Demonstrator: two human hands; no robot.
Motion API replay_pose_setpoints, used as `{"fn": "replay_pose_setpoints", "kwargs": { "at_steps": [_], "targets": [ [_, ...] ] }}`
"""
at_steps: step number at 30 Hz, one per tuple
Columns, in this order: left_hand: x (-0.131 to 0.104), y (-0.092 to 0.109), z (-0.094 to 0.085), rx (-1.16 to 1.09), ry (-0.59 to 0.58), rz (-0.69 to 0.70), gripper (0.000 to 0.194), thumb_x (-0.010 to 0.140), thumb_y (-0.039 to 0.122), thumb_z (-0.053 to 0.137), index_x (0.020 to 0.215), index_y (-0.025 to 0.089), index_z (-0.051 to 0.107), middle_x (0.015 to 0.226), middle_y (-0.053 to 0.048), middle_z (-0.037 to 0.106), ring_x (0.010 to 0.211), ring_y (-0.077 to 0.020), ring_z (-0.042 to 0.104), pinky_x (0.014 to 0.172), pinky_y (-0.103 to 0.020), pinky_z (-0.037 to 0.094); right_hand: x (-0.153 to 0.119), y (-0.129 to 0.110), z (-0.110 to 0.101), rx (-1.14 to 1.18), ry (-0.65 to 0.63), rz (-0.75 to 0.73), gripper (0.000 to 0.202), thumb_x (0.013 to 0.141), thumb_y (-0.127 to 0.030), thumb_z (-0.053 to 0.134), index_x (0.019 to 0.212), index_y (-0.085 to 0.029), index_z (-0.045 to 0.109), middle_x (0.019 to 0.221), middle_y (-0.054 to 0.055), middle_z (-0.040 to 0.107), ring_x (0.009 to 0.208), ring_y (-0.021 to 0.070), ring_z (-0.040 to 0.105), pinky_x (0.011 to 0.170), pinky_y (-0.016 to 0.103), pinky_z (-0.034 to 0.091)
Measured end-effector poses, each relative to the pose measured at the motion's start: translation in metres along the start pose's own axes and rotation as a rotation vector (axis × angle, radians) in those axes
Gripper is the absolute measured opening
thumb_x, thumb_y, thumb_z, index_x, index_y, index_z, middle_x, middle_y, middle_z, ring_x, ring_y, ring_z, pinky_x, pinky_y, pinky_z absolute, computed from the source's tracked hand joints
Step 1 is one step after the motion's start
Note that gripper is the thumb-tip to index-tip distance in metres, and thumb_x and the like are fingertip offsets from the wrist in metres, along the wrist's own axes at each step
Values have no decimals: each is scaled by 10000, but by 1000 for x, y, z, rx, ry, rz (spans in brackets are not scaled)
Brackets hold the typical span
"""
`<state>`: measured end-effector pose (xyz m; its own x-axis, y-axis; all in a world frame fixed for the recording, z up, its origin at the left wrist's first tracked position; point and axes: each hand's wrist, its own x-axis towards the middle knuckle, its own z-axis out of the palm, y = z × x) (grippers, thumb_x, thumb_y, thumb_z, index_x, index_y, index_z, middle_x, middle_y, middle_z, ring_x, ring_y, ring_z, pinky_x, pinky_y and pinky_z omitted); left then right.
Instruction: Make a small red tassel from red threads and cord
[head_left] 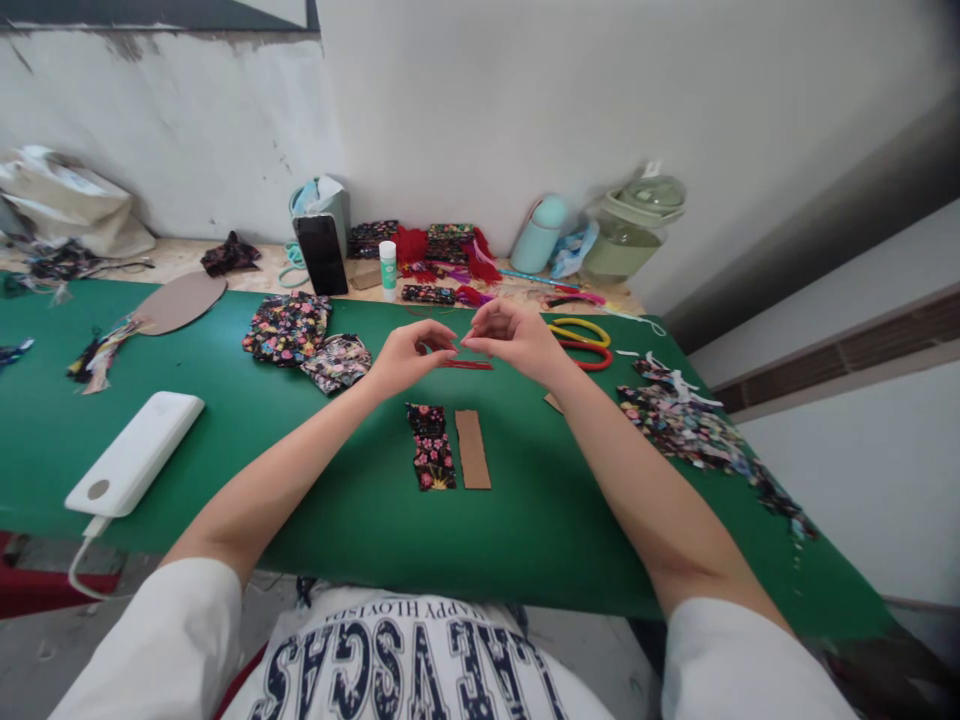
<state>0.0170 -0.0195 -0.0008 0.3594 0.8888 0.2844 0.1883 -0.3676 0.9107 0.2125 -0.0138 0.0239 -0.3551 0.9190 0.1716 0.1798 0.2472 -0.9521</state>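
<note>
The left hand and right hand nearly meet at the fingertips, each thumb bent toward its fingers; whether either pinches a fine thread, I cannot tell. Thin red strands lie just beneath, on a smooth green tabletop. Nearer the body, one ragged-edged floral fabric strip sits beside one narrow cardboard strip. Two soft floral cloth bundles lie leftward, one shredded scrap heap rightward; behind rises a pale wall.

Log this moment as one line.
left hand: curled, hold unclear; right hand: curled, hold unclear, near left; red thread: by hands; floral strip, cardboard strip: side by side, green mat
</note>
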Motion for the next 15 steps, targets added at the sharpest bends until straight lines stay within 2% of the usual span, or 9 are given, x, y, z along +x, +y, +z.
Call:
{"fn": "replay_pose_setpoints", "kwargs": {
  "at_steps": [7, 15],
  "targets": [
    [0, 2, 1, -19, 32, 18, 142, 728, 189, 683, 859, 156, 639, 757, -24, 689, 734, -133, 642, 633, -241, 468, -1, -2, 0, -6, 38, 30, 520, 589, -432, 792, 958, -226, 488, 758, 0, 666, 656, 158, 645, 575, 285, 503],
    [-1, 4, 0, -10, 32, 9, 140, 730, 190, 673, 859, 155, 630, 770, -27, 682, 718, -125, 626, 629, -240, 472, 1, -1, -4, 0, 161, 10, 487, 584, -442, 790, 928, -220, 527, 786, 18, 671, 712, 171, 647, 562, 276, 496]
  ]
}}
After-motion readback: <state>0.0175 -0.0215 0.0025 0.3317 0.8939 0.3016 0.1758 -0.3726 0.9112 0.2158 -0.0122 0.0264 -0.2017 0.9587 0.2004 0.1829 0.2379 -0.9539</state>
